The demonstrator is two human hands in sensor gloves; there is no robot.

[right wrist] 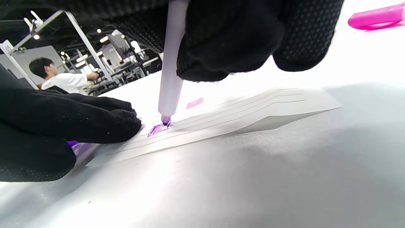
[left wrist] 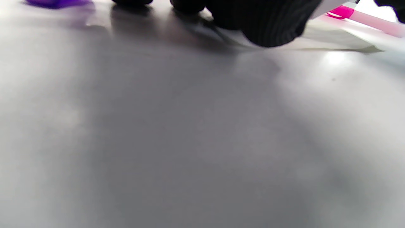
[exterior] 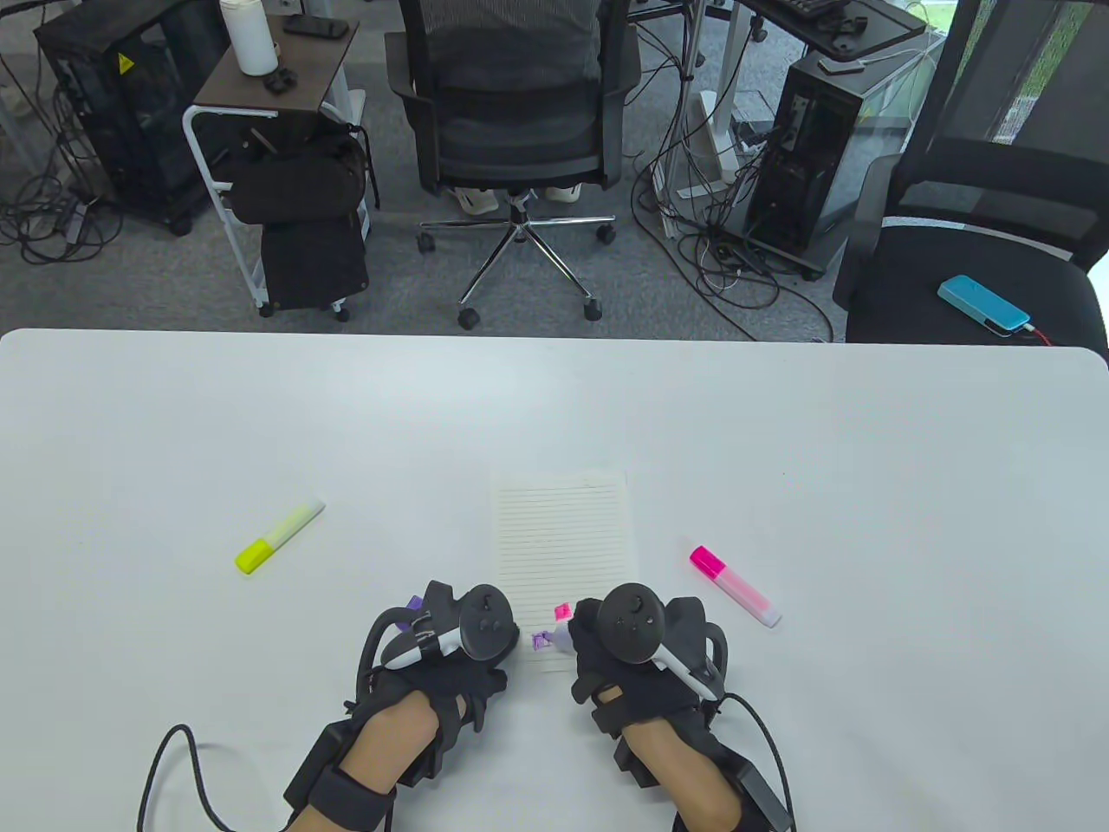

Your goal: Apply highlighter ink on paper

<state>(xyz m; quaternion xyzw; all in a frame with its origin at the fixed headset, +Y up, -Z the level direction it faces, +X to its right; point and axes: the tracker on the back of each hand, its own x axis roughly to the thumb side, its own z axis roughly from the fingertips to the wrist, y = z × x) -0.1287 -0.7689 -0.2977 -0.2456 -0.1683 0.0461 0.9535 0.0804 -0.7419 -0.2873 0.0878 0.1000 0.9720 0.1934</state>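
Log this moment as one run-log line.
step: inking | right hand: grips purple highlighter pen, tip on lined white paper sheet | left hand: rests at sheet's edge | marks: purple, pink

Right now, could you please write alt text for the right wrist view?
A gloved right hand presses a pale purple highlighter tip onto lined white paper, leaving a purple mark; the left hand rests at the sheet's edge.
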